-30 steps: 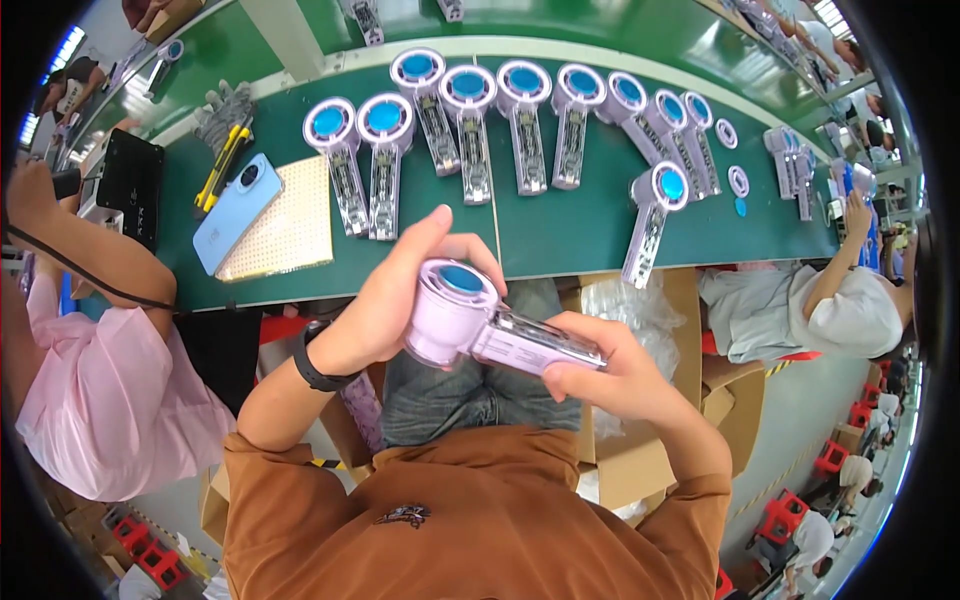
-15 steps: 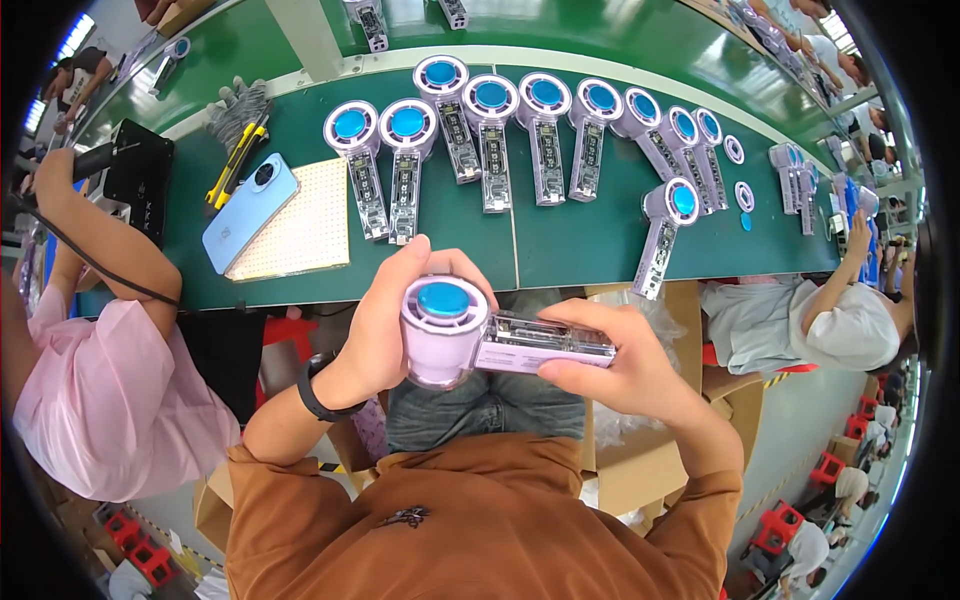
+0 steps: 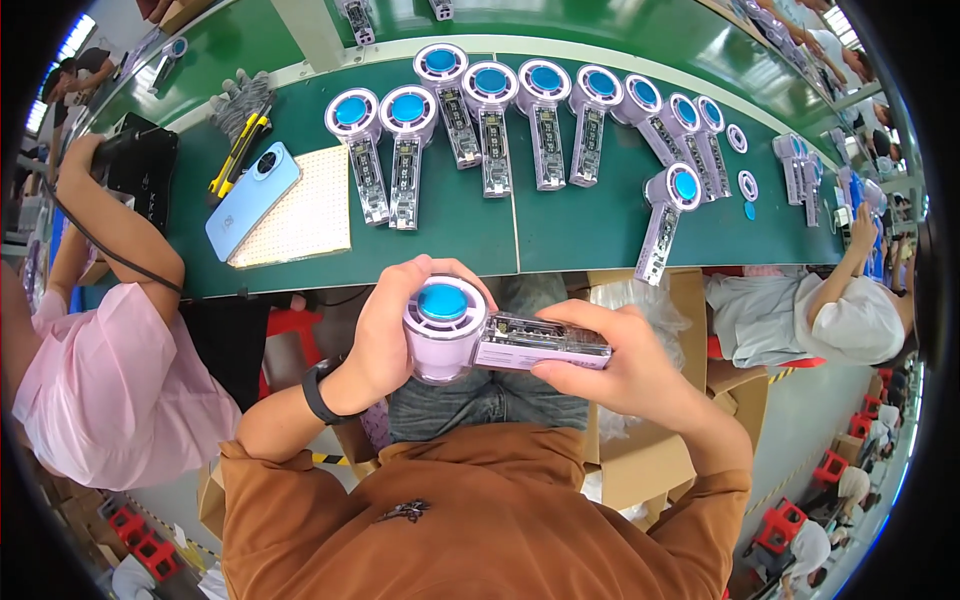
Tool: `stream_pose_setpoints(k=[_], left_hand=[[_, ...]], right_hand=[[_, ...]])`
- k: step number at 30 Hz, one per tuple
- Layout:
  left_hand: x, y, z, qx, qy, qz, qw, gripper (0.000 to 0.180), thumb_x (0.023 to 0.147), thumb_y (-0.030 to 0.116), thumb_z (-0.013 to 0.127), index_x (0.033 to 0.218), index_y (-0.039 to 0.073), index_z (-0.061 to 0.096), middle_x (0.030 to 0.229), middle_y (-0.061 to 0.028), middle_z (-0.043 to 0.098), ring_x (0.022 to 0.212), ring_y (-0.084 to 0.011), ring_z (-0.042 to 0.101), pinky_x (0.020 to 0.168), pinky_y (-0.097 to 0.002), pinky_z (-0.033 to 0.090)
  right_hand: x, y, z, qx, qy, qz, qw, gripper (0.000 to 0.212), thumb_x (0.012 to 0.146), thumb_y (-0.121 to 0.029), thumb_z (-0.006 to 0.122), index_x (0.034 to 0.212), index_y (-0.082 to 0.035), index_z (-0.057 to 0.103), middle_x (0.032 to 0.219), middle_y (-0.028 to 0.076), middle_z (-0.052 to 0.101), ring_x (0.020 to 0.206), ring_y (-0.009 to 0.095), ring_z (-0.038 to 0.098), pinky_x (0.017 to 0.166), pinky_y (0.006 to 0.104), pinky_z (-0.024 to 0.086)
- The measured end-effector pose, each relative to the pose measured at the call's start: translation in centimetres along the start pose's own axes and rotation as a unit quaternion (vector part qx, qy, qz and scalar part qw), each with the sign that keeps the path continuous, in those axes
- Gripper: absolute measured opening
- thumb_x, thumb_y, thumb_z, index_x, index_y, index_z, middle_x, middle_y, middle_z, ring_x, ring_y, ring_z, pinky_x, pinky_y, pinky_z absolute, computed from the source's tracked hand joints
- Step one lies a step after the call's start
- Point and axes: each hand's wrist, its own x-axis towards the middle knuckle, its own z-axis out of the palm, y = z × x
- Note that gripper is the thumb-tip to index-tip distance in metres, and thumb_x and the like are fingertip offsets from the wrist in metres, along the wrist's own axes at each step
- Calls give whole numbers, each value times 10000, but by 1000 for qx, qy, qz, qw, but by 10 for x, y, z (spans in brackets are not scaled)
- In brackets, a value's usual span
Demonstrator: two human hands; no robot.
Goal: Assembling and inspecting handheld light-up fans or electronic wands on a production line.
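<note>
A lilac handheld fan (image 3: 440,345) with a round blue centre is held in front of my lap, just off the table's near edge. Around its round head, on the left side, my left hand (image 3: 385,330) is closed. My right hand (image 3: 625,360) grips the far end of its see-through handle, thumb below and fingers above. Circuit parts show through the clear handle cover. On the table lie several similar fans (image 3: 490,130) in a row, heads away from me. One more fan (image 3: 668,220) rests nearer, to the right, its handle end at the table edge.
The green table (image 3: 570,235) also bears a blue phone (image 3: 252,202) on a perforated cream board (image 3: 315,215), yellow cutters (image 3: 240,155) and grey gloves (image 3: 240,100). Loose ring covers (image 3: 748,185) lie at right. Cardboard boxes (image 3: 640,450) stand beside my lap. Co-workers sit on both sides.
The fan stays in both hands, nearly unmoved. The view has shifted slightly, so the table's things sit a little higher. The co-worker's arm at left has moved up a bit.
</note>
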Motion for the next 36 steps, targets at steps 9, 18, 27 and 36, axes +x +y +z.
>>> stream_pose_setpoints(k=[9,18,27,36], left_hand=[[-3,2,3,35,-34,6,999,655,932,461,266,861,-89,616,819,-178,662,711,-196,637,672,-284,506],[1,-9,5,42,-70,6,997,596,834,445,347,837,-94,601,811,-207,656,702,-206,624,660,-276,490],[-15,-9,10,23,-29,12,999,566,922,349,285,909,-107,621,873,-175,667,784,-179,644,742,-262,509],[-15,2,9,93,-25,3,995,615,924,391,272,909,-103,638,834,-155,677,736,-175,640,708,-268,512]], right_hand=[[-11,10,1,10,-6,-86,996,386,798,-161,766,1108,0,602,856,129,698,722,265,696,642,305,521],[-12,18,-6,77,-53,-64,994,375,810,-162,751,1112,5,604,881,134,695,763,253,689,667,311,511],[-18,14,-2,30,-31,-19,999,372,755,-147,772,1085,-39,637,879,92,696,746,199,693,689,263,512],[-18,11,1,18,-14,-34,999,386,740,-160,786,1080,-43,643,884,87,705,734,222,693,681,261,518]])
